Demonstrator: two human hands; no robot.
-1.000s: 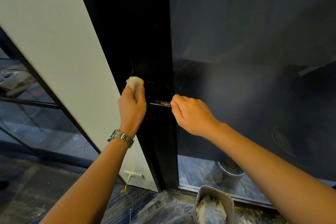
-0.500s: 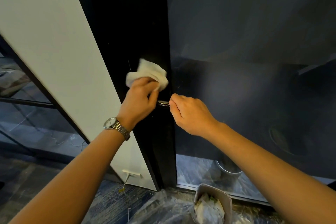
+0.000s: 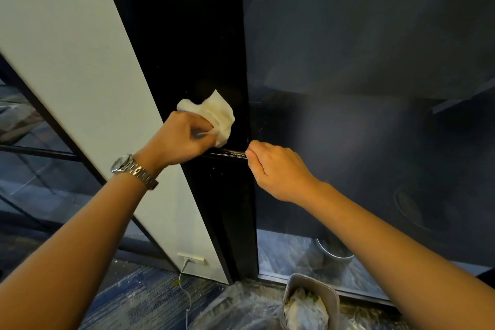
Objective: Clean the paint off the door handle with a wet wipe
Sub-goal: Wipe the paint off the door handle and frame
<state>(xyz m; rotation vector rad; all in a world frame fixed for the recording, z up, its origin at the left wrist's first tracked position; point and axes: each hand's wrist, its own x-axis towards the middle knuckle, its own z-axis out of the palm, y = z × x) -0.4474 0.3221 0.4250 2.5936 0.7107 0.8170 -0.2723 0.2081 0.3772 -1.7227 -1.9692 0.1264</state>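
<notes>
- The left hand grips a white wipe, its fingers curled round the bunched lower part.
- The wipe is soft and crumpled. A loose, pointed fold stands up above the knuckles, and the cloth lies against the black door.
- The handle is a slim, straight, dark bar set level across the door stile, with pale glints or flecks along its top. It lies between the two hands, and the wipe's lower edge is just above its left part.
- The right hand is closed, fingers curled in, with the thumb and forefinger tips pinching the right end of the handle.
- A metal link watch sits on the left wrist.
- The door stile is glossy black. To its right is a big pane of dark, smooth glass with dim reflections.
- To the left is a flat, matt white wall, edged by a thin black frame.
- Low on the wall is a white socket, with a thin cable hanging from it.
- On the near floor stands a grey tub with rounded corners, holding crumpled pale wads.
- Beside it lies a wrinkled clear plastic sheet, over blue streaked carpet.
</notes>
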